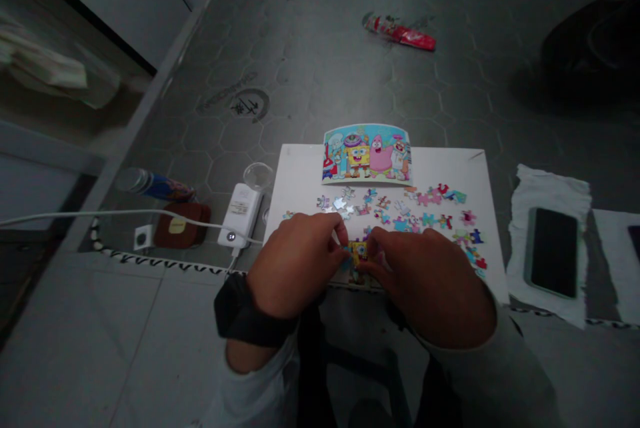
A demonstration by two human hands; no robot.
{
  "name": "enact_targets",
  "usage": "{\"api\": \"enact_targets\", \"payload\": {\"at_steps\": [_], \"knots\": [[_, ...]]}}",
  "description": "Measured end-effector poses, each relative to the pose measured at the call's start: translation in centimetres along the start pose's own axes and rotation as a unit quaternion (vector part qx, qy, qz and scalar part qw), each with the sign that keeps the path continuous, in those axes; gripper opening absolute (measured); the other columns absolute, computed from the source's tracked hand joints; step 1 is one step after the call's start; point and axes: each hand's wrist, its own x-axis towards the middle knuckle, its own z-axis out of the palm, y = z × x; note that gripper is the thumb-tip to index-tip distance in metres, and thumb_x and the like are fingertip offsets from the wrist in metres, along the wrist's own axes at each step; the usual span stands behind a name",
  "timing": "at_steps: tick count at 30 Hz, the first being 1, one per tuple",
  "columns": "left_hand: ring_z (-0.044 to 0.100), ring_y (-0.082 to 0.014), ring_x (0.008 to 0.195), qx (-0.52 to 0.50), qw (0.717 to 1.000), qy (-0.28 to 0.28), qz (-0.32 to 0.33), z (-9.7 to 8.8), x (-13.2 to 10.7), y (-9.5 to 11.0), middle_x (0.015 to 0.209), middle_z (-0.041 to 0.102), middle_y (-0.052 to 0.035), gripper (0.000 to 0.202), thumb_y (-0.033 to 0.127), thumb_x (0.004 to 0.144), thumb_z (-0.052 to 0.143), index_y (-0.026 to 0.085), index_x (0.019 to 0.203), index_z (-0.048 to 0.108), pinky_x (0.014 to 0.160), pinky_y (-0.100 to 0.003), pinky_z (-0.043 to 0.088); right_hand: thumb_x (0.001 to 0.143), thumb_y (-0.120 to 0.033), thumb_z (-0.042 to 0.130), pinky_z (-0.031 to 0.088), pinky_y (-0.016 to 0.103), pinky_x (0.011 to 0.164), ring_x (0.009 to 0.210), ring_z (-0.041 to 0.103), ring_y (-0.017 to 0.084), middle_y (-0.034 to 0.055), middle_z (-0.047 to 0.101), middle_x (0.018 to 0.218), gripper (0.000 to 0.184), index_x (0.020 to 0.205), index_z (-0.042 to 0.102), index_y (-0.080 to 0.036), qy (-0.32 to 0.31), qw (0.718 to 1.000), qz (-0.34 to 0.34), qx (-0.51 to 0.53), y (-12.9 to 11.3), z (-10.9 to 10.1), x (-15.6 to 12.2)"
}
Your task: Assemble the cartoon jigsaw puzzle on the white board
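Pinching a small yellow cardboard jigsaw piece (358, 251) between them, the left hand (295, 265) and right hand (425, 285) are closing thumb and forefinger on it at the near edge of the flat white board (300, 175). Loose multicoloured jigsaw pieces (440, 215) are lying at one to three o'clock, and the right wrist could be sweeping some off the edge. The clear round cup (259, 175) at ten o'clock is showing no contents I can make out.

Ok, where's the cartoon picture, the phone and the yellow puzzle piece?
cartoon picture (367, 153): head view, on the yellow character near its middle.
phone (553, 251): head view, on the middle of its dark screen.
yellow puzzle piece (359, 251): head view, on its visible yellow face.
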Motion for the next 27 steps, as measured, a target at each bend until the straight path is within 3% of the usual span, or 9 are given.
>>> {"api": "enact_targets", "payload": {"at_steps": [13, 27], "knots": [[0.069, -0.0244, 0.090, 0.005, 1.000, -0.002, -0.024, 0.24, 0.20, -0.36, 0.087, 0.075, 0.0028, 0.012, 0.018, 0.087, 0.073, 0.027, 0.094, 0.071, 0.078, -0.038, 0.046, 0.098, -0.045, 0.069, 0.026, 0.036, 0.061, 0.082, 0.074, 0.028, 0.0029, 0.079, 0.084, 0.015, 0.099, 0.070, -0.030, -0.023, 0.999, 0.040, 0.014, 0.16, 0.39, 0.31], [0.067, -0.0249, 0.093, 0.036, 0.997, 0.006, -0.070, 0.10, 0.22, 0.34, 0.091, 0.075, 0.0007, 0.007, 0.022, 0.087, 0.076, 0.027, 0.088, 0.071, 0.075, -0.037, 0.044, 0.098, -0.044, 0.068, 0.026, 0.036, 0.061, 0.082, 0.074, 0.027, 0.0028, 0.079, 0.085, 0.015, 0.099, 0.070, -0.029, -0.035, 0.998, 0.039, 0.018, 0.08, 0.39, 0.39]]}}
